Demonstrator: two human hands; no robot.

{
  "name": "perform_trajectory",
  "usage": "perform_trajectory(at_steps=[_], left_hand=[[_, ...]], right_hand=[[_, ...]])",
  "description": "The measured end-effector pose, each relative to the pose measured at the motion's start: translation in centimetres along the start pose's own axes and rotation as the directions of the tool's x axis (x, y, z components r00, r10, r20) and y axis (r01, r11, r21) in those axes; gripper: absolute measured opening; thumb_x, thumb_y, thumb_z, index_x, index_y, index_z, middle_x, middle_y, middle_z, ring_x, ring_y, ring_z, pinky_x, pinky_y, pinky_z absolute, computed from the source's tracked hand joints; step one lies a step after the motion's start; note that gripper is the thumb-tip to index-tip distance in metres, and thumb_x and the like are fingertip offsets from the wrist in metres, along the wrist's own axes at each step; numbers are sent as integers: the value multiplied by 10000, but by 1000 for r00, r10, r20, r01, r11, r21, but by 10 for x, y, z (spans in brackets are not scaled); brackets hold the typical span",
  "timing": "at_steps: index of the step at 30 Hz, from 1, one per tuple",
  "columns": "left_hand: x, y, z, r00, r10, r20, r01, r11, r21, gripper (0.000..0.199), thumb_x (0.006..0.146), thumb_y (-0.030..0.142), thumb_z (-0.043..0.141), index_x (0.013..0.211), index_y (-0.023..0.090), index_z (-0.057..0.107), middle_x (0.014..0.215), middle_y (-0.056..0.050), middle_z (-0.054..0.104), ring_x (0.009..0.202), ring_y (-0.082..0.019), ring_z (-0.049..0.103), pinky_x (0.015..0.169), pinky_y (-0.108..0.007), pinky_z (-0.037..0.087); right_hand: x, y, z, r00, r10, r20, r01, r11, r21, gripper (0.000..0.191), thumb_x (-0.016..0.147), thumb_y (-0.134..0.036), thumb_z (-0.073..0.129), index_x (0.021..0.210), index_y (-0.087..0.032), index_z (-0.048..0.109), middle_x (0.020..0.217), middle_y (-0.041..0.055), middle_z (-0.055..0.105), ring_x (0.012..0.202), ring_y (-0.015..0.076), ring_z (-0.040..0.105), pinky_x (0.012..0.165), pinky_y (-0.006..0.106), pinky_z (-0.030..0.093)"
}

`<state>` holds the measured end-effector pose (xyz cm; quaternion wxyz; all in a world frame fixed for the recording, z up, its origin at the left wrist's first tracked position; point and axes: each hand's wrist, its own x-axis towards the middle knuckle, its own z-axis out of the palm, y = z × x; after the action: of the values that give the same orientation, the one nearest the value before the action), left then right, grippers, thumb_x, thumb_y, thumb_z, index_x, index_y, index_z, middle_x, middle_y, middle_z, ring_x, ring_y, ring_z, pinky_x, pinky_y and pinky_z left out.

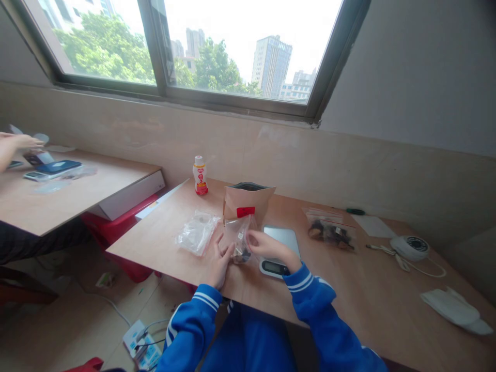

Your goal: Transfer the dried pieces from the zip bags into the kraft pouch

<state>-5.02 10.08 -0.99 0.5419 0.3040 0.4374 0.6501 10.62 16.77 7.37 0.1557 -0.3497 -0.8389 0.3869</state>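
Note:
Between my hands a clear zip bag [243, 248] stands on the table, with dark pieces in its lower part. My left hand [220, 262] is at the bag's left side, its thumb and fingers bent against the plastic. The fingers of my right hand [267, 245] pinch the bag's upper right edge. Just behind the bag stands an open kraft paper pouch [250, 199] with a red label. A digital scale [284, 237] lies under and beside my right hand, its display toward me. Left of my hands is a pile of clear plastic bags [197, 232].
Filled zip bags [332, 232] of dark pieces lie on the right. Beyond them are a white fan [411, 248] with a cable and a white cloth [455, 310]. A white and red bottle [200, 176] stands at the back. A co-worker's hand [17, 142] is at the left table.

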Motion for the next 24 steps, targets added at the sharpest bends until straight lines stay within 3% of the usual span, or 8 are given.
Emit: perform_trajectory(at_steps=[3,6,9,11,15,18,24], left_hand=[[3,-4,-1,1000,-25,9,24,998,63,566,749,524,658,1161,145,573,863,-62,691,741,-176,651,687,-288,514],[4,-7,-3,1000,19,7,-20,992,125,482,753,566,631,1002,154,620,819,-38,675,714,-165,624,643,-264,484],[5,-12,-6,998,48,-33,-43,988,151,460,765,591,604,971,180,614,895,-53,685,824,-195,636,725,-288,491],[6,-15,-7,997,46,-63,-35,985,170,458,775,605,582,955,187,621,926,-66,683,886,-215,633,785,-310,489],[8,-18,-9,997,36,-72,-24,986,166,432,767,596,596,912,190,615,879,-54,663,870,-220,629,806,-333,489],[9,-18,-10,996,35,-85,-21,987,161,445,744,605,613,909,191,607,856,-41,655,843,-216,629,798,-335,492],[10,-22,-14,988,27,-152,-5,990,140,451,735,598,624,931,192,617,899,-55,656,929,-234,618,852,-341,476]], right_hand=[[-6,10,5,997,-70,45,65,992,111,314,772,-251,657,1068,-173,589,1002,47,639,856,176,594,773,293,502],[-9,13,15,984,-99,147,79,987,137,412,687,-278,749,1054,-174,594,1011,44,610,895,198,598,818,327,509],[-10,8,29,980,-168,109,145,971,192,463,664,-271,777,1088,-198,606,1065,46,610,1033,235,578,933,350,465],[-11,3,36,982,-178,58,158,953,257,431,704,-259,748,1107,-203,606,1064,43,628,1021,229,595,924,339,468],[-16,-2,37,999,-38,-19,41,966,253,253,782,-292,679,992,-160,635,892,42,672,805,206,635,733,316,512],[-18,0,35,994,25,-109,-6,984,179,257,785,-315,682,975,-146,648,893,60,679,792,213,634,731,330,509],[-16,0,55,987,-133,-86,143,981,131,415,771,-250,698,1176,-205,618,1117,84,661,997,245,630,901,379,483]])
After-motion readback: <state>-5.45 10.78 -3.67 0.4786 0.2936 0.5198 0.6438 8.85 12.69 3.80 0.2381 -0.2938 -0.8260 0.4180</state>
